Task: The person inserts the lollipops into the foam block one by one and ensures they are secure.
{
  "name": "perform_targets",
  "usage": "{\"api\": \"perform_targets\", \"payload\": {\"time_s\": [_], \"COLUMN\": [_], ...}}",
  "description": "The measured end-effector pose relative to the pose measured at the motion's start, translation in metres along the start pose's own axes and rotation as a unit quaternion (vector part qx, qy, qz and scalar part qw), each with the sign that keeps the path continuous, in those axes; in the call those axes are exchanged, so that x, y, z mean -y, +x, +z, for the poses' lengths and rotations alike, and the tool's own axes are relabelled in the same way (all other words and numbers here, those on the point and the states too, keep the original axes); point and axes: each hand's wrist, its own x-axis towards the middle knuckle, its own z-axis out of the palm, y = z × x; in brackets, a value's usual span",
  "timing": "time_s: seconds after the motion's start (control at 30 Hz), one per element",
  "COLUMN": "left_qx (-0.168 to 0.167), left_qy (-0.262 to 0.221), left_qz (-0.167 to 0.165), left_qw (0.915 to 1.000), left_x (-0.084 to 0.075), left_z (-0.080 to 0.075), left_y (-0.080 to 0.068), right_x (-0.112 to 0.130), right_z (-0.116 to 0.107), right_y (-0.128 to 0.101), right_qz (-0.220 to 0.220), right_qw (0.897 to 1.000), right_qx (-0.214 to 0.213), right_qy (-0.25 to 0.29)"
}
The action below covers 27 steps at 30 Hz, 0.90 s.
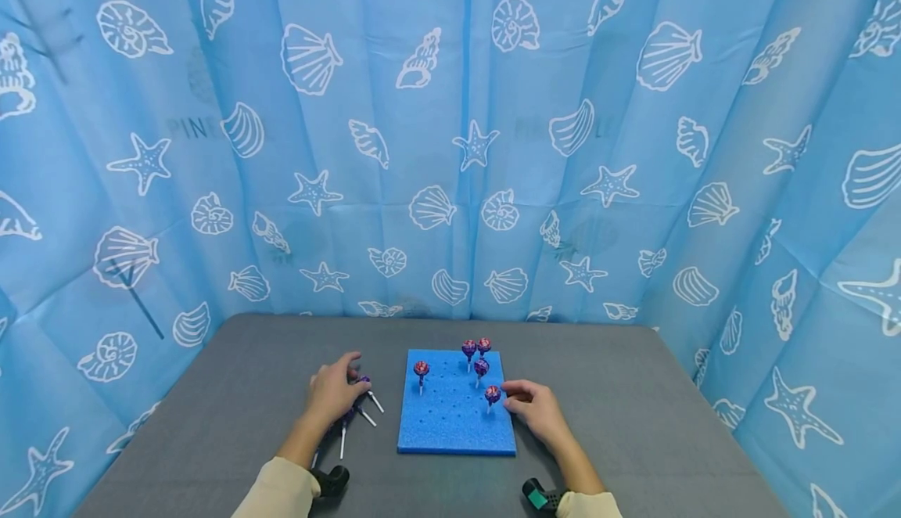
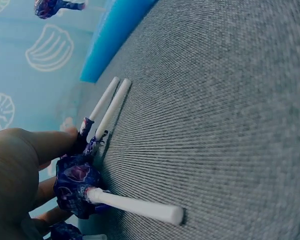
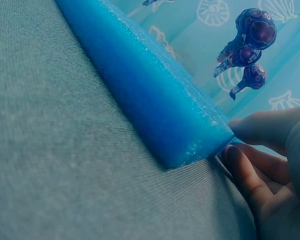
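Observation:
My left hand is over several purple-wrapped lollipops on the table, left of the blue foam board. Its thumb touches a wrapped lollipop, while the other fingers sit behind, spread from the thumb. Closer to the left wrist camera lies another lollipop, its white stick pointing away from the hand. My right hand rests fingertips against the right edge of the blue foam board, thumb and fingers extended. Beside those fingertips stands a lollipop, stick down in the foam.
A red-topped lollipop stands at the board's left, and a purple one stands among others at the back right. Rows of small holes mark the foam. The grey table reaches back to a blue shell-patterned curtain.

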Motion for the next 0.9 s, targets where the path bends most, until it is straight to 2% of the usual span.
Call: {"api": "perform_targets", "payload": {"time_s": [0.17,0.4,0.9], "left_qx": [-0.003,-0.015,0.015], "left_qy": [0.013,0.055,0.046], "left_qz": [0.004,0.007,0.003], "left_qw": [0.9999,0.9984,0.9988], "left_x": [0.0002,0.0024,-0.0025], "left_z": [0.0009,0.0004,-0.0016], "left_y": [-0.0013,-0.0019,0.003], "right_x": [-0.0007,-0.001,0.0], "right_z": [-0.0012,-0.0005,0.0014], "right_y": [-0.0004,0.0011,-0.0003], "right_qz": [-0.011,-0.002,-0.001], "right_qw": [1.0,1.0,1.0], "right_qx": [0.003,0.002,-0.006], "right_qy": [-0.012,0.004,0.006]}}
